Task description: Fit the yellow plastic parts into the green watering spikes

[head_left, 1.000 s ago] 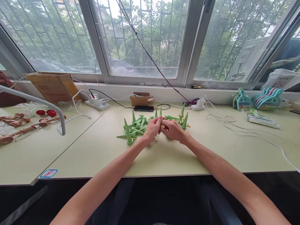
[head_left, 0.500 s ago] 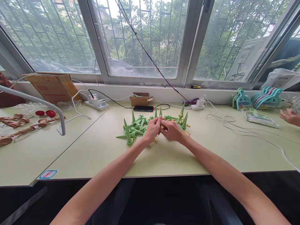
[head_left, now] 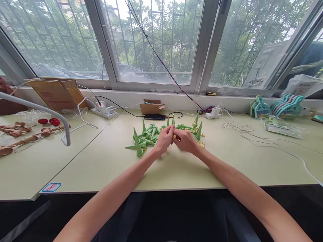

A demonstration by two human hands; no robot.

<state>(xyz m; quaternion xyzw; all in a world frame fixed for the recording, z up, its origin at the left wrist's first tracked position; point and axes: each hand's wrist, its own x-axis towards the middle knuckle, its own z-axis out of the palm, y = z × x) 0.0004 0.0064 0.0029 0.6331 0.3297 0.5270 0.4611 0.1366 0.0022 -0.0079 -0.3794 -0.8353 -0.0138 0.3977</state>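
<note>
My left hand and my right hand meet over the middle of the table, fingers closed and touching. A green cone-shaped plant watering spike pokes up above my left fingertips; its lower part is hidden by the hands. My right fingers pinch a small yellow valve, its round end showing. Left of the hands lies a pile of green spikes, a few standing point up. Behind my right hand more green spikes stand beside scattered yellow valves.
Behind the pile are a black phone and a small cardboard box. White cables trail across the right side, near turquoise scoop-like items. Wooden toys, red balls and a white metal bar are at the left.
Another person's hand at the right edge has gone out of view; a turquoise item shows there now. My own hands have hardly moved.
</note>
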